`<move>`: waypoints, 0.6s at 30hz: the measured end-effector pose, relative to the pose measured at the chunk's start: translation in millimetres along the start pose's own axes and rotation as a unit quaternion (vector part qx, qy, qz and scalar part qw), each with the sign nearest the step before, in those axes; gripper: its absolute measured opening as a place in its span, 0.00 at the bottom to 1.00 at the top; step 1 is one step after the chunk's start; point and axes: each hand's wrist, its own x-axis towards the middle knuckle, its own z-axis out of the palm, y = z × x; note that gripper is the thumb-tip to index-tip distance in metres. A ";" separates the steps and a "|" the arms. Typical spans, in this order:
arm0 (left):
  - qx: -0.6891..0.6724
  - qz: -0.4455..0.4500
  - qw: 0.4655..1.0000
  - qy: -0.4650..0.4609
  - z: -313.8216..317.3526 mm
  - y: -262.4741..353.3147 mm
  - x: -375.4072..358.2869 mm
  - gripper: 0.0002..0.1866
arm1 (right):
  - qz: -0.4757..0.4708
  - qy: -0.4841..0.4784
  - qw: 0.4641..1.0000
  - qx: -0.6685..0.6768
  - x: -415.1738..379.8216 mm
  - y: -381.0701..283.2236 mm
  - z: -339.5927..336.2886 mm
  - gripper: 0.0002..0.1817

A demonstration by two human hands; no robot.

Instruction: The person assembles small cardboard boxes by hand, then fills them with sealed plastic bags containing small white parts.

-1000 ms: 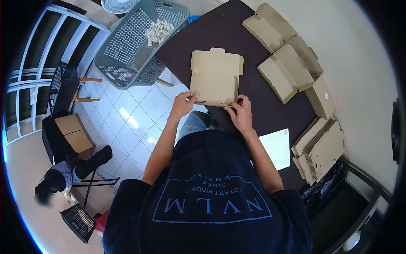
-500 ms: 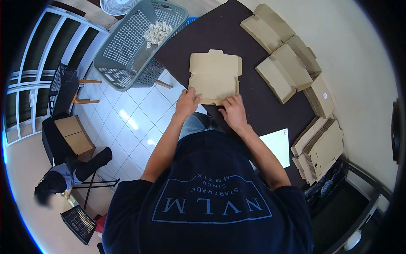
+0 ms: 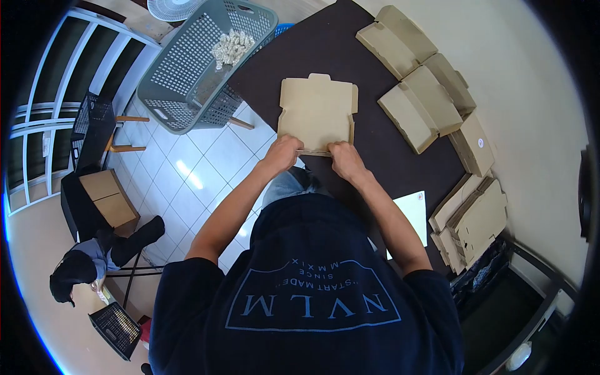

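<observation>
A brown cardboard box (image 3: 317, 112), its lid laid open, lies on the dark table (image 3: 400, 178) in front of me. Its near side is partly folded up. At the near left corner my left hand (image 3: 284, 153) is closed on the edge of the cardboard. My right hand (image 3: 345, 159) grips the same near edge close to the right corner, fingers curled over it. Both hands partly cover the folded flap between them.
Folded open boxes (image 3: 422, 106) line the table's right side, near a stack of flat cardboard (image 3: 478, 222). White paper (image 3: 411, 215) lies beside my right arm. A grey basket (image 3: 178, 69) holds packing material (image 3: 232, 47). Another person (image 3: 81, 269) sits at lower left.
Both hands have curled their fingers over the near edge of the box. My left hand shifted slightly right and down, my right hand slightly left. The seated person's head moved.
</observation>
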 end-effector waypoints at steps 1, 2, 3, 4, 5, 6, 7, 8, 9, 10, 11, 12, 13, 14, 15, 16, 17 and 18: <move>0.001 0.000 1.000 0.001 -2.2 -0.6 3.7 0.11 | -0.001 0.001 1.000 0.000 4.7 -2.1 -4.6 0.09; 0.002 -0.013 1.000 -0.009 -3.6 0.1 5.8 0.11 | 0.022 -0.030 0.999 -0.003 6.9 -4.8 -8.4 0.09; 0.003 -0.026 0.999 -0.019 -2.5 -0.7 6.6 0.11 | 0.045 -0.062 0.997 -0.006 7.5 -8.1 -10.8 0.09; 0.003 -0.025 1.000 -0.019 2.6 -4.2 7.9 0.11 | 0.045 -0.061 0.997 -0.007 9.5 -9.0 -9.6 0.09; 0.012 -0.022 1.000 -0.012 9.7 -9.6 10.5 0.10 | 0.047 -0.058 0.997 -0.015 13.6 -9.1 -8.2 0.09; 0.022 -0.020 1.000 -0.007 10.2 -10.0 10.7 0.10 | 0.049 -0.056 0.997 -0.021 15.9 -9.1 -5.4 0.09; 0.022 -0.022 0.999 -0.010 11.0 -11.3 10.7 0.10 | 0.050 -0.058 0.997 -0.019 16.7 -8.0 -2.5 0.09; 0.026 -0.021 0.999 -0.033 11.0 -13.2 13.7 0.09 | 0.054 -0.060 0.997 -0.019 20.2 -5.2 -1.4 0.09; 0.030 -0.019 0.998 -0.056 7.2 -13.2 16.6 0.09 | 0.058 -0.061 0.996 -0.019 24.3 -3.8 -2.7 0.09; 0.029 -0.021 0.998 -0.057 4.0 -12.8 16.8 0.09 | 0.058 -0.063 0.996 -0.019 25.8 -2.7 -3.4 0.09; 0.050 0.010 0.997 -0.050 0.8 -12.0 17.6 0.07 | 0.056 -0.075 0.996 -0.014 26.9 -0.9 -4.8 0.09; 0.071 0.042 0.996 -0.043 -4.1 -8.1 18.7 0.06 | 0.054 -0.086 0.995 -0.011 26.8 1.3 -6.7 0.09; 0.069 0.042 0.996 -0.042 -8.1 -3.3 18.2 0.06 | 0.055 -0.086 0.995 -0.013 25.6 4.9 -6.8 0.09; 0.068 0.026 0.995 -0.071 -12.7 1.4 17.2 0.06 | 0.034 -0.094 0.995 0.009 25.5 8.8 -6.9 0.09; 0.068 0.010 0.993 -0.101 -16.3 3.2 17.5 0.06 | 0.014 -0.101 0.994 0.031 26.3 10.1 -10.2 0.10; 0.068 0.010 0.993 -0.101 -16.4 1.7 17.8 0.06 | 0.014 -0.101 0.994 0.032 25.8 12.3 -13.7 0.10; -0.007 0.050 0.998 -0.043 -17.2 0.2 18.8 0.07 | 0.006 -0.049 0.994 0.097 25.4 16.3 -18.5 0.09; -0.082 0.090 0.992 0.016 -19.5 -0.8 20.8 0.09 | -0.002 0.004 0.987 0.162 25.8 19.5 -25.1 0.08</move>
